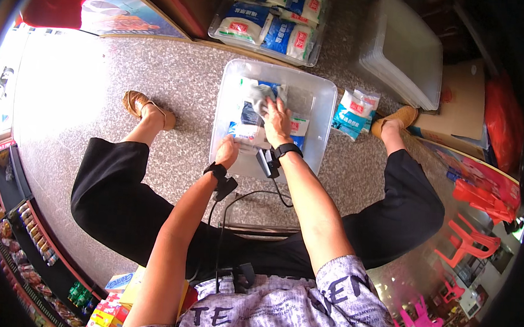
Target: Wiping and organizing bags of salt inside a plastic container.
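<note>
Between my feet stands a clear plastic bin [321,100] with several blue-and-white plastic packets in it. My right hand [278,124] grips a bunched grey cloth [259,96], pressed on the packets in the bin. At the bin's near left, my left hand [227,153] has its fingertips on the end of a white-and-blue packet [251,134]; its grip is partly hidden. Another blue-and-white packet [298,129] lies to the right of my right hand. Both wrists carry black straps with small devices and cables.
Beyond the bin, a second clear bin [268,53] holds several similar packets. Teal-and-white packets [352,114] lie on the speckled floor [182,70] at right, near my foot. Stacked empty bins [401,51] and a cardboard box [458,102] stand farther right. Stocked shelves [31,236] line the left.
</note>
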Demonstrator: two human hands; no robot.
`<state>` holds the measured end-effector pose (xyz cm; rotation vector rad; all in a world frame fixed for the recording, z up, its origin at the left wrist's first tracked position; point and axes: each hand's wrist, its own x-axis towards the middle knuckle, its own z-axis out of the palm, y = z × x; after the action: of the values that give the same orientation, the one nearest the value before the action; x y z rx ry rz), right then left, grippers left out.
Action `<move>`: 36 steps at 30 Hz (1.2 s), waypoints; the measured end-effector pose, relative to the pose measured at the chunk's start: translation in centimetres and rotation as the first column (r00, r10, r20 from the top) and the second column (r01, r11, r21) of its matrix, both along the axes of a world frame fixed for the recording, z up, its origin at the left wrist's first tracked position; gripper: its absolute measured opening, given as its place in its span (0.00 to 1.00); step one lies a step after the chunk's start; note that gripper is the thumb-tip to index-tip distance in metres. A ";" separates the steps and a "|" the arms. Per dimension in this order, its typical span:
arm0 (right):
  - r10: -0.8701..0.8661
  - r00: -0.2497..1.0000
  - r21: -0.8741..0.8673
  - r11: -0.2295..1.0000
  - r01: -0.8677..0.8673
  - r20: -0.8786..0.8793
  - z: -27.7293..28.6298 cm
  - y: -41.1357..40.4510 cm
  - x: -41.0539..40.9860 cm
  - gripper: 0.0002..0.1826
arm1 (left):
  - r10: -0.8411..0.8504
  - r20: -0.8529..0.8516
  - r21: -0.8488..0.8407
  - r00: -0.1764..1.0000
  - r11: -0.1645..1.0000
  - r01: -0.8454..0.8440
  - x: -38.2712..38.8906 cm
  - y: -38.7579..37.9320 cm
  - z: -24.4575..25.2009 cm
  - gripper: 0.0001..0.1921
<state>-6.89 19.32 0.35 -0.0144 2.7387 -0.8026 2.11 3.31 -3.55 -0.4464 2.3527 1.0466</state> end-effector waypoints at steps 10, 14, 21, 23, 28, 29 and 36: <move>0.020 0.996 -0.110 0.994 -0.030 -0.091 2.1 -0.7 7.0 0.24 | -0.052 -0.183 -0.025 0.982 0.998 0.049 0.8 -1.4 -2.5 0.10; 0.085 0.995 -0.212 0.974 -0.075 0.042 2.2 -0.6 9.1 0.22 | 0.039 -0.072 0.077 0.997 0.996 -0.033 0.4 -2.8 -2.8 0.09; -0.057 0.993 -0.032 0.998 0.060 0.105 0.9 2.2 9.9 0.11 | 0.149 0.215 0.354 0.965 0.909 -0.220 -1.8 -0.5 3.0 0.07; -0.098 0.990 0.058 0.994 0.092 0.106 0.8 2.1 9.8 0.10 | 0.172 0.200 0.436 0.965 0.866 -0.245 -2.4 -1.0 4.1 0.07; -0.179 0.982 0.100 0.980 0.172 0.067 -1.1 4.3 9.5 0.08 | 0.142 -0.098 0.789 0.985 0.614 -0.010 -5.1 -0.7 8.6 0.14; -0.190 0.982 -0.007 0.982 0.190 0.016 -0.9 4.5 9.4 0.09 | 0.119 -0.104 0.832 0.987 0.555 0.021 -6.0 -0.7 9.5 0.15; -0.339 0.932 -0.289 0.912 0.292 -0.126 0.1 6.1 9.3 0.12 | 0.207 -0.114 0.802 0.972 0.596 -0.033 -7.1 2.9 21.2 0.08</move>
<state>2.41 25.46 0.42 0.3296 2.8095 -1.3133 -5.03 6.20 17.61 -0.1443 1.7227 2.1409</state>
